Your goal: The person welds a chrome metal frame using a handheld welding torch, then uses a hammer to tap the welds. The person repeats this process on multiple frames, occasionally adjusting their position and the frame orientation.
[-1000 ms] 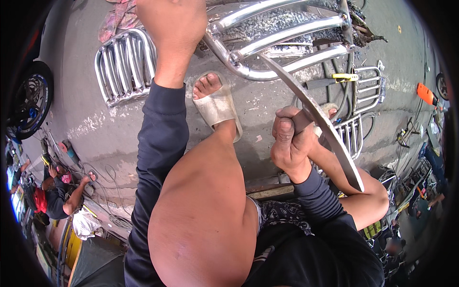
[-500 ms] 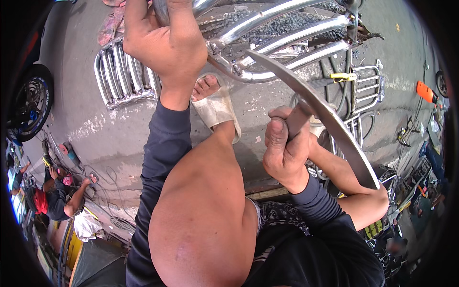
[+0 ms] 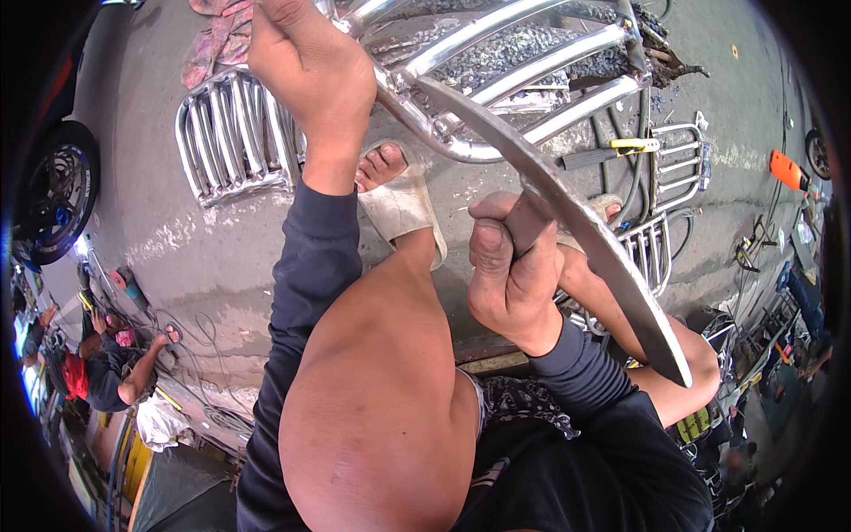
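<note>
My left hand (image 3: pixel 319 89) is closed around the upper left part of a shiny metal tube frame (image 3: pixel 581 111), whose bars curve across the top of the picture. In my right hand (image 3: pixel 519 288) is a chipping hammer (image 3: pixel 589 226) with a long, curved grey head. My fingers wrap its short handle below the middle of the head. The head's pointed end lies over a joint of the frame; whether it touches cannot be told. Its broad end hangs over my right leg. Beneath the frame lies a rough, dark, crusted support (image 3: pixel 461 66).
A second barred tube frame (image 3: pixel 235 133) lies on the floor at left, near a pink rag (image 3: pixel 217 40). To the right are a yellow and black electrode holder (image 3: pixel 634 144), another barred frame (image 3: pixel 681 160) and cables. A person (image 3: pixel 97 363) sits at far left, below a motorcycle wheel (image 3: pixel 62 195).
My right hand and the chipping hammer have shifted left, and its pointed end has come up to the frame's joint. The frame and my left hand have moved slightly.
</note>
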The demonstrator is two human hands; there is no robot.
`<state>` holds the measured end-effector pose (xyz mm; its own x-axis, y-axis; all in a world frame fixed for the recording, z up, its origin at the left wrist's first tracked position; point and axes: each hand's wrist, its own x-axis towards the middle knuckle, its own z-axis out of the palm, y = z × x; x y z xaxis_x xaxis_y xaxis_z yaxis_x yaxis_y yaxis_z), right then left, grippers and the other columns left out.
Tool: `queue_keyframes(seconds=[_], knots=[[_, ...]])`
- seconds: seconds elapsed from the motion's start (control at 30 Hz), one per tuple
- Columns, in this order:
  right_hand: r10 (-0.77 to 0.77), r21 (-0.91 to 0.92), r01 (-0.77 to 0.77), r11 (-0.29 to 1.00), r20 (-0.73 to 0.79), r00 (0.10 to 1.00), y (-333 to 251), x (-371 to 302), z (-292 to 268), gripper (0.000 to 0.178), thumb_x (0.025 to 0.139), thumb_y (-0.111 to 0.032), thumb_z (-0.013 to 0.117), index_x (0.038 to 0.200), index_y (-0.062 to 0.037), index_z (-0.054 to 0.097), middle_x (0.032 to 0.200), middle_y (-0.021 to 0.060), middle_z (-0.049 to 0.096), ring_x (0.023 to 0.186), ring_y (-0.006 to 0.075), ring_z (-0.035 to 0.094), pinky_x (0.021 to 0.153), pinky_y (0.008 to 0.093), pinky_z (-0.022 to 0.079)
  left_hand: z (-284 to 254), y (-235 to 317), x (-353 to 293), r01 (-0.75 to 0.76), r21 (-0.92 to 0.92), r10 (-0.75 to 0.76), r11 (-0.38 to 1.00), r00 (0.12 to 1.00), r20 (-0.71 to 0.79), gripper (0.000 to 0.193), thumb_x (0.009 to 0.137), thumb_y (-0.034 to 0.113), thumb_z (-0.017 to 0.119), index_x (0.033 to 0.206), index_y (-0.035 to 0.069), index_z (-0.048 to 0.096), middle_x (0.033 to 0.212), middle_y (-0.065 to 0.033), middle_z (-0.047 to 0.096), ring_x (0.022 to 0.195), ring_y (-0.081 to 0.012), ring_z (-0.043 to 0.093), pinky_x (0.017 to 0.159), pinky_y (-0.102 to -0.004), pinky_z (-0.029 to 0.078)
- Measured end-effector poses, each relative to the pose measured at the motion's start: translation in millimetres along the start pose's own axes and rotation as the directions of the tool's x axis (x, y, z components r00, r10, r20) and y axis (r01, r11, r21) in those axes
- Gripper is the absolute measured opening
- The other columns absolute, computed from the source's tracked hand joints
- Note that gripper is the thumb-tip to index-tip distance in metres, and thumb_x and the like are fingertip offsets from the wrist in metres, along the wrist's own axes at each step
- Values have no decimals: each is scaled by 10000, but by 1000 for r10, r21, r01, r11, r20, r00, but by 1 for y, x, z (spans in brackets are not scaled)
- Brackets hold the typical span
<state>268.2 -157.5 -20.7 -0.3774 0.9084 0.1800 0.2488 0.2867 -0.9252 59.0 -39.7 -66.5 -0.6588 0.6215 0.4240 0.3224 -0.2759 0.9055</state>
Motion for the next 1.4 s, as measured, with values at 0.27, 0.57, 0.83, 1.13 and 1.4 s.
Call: queue_keyframes(seconds=[0.27, 0.57, 0.83, 1.13, 1.4], knots=[[47, -20, -48, 999, -58, 997, -7, 24, 20, 159, 1086, -112, 567, 1188, 9, 586, 880, 130, 700, 599, 194, 597, 593, 300, 491, -1, 11, 0, 163, -134, -163, 978, 987, 8, 742, 1122, 597, 207, 1227, -26, 595, 1129, -157, 652, 1041, -217, 627, 930, -321, 503], [24, 99, -24, 995, -1, 1000, -12, 63, 24, 198, 1087, -153, 579, 1193, 15, 576, 829, 103, 669, 582, 168, 584, 564, 303, 474, -16, -17, -1, 211, -320, -216, 923, 976, 22, 1053, 957, 847, 38, 1224, -12, 586, 1047, -182, 702, 918, -225, 712, 816, -343, 603], [73, -14, -72, 997, 92, 993, -19, 69, 22, 178, 1086, -136, 575, 1182, 13, 586, 831, 115, 682, 578, 175, 589, 547, 307, 457, -11, -11, -9, 235, -443, -267, 865, 964, -10, 851, 1047, 744, 232, 1233, -16, 569, 1040, -134, 669, 903, -185, 646, 825, -280, 524], [58, -86, -53, 995, 61, 996, -6, 60, 22, 219, 1098, -188, 570, 1169, 19, 593, 699, 29, 627, 585, 65, 531, 532, 260, 431, -4, -3, -8, 324, -425, -378, 845, 925, -48, 878, 1030, 779, 190, 1232, 2, 543, 1017, -125, 640, 896, -185, 620, 816, -274, 501], [322, -8, -322, 947, 30, 946, 9, 36, -21, 200, 1080, -185, 605, 1154, 0, 621, 717, 63, 607, 604, 104, 545, 570, 281, 458, -9, 0, -9, 334, -309, -342, 890, 939, 31, 623, 1116, 557, 329, 1236, -17, 539, 1005, -103, 641, 843, -156, 619, 738, -265, 501]])
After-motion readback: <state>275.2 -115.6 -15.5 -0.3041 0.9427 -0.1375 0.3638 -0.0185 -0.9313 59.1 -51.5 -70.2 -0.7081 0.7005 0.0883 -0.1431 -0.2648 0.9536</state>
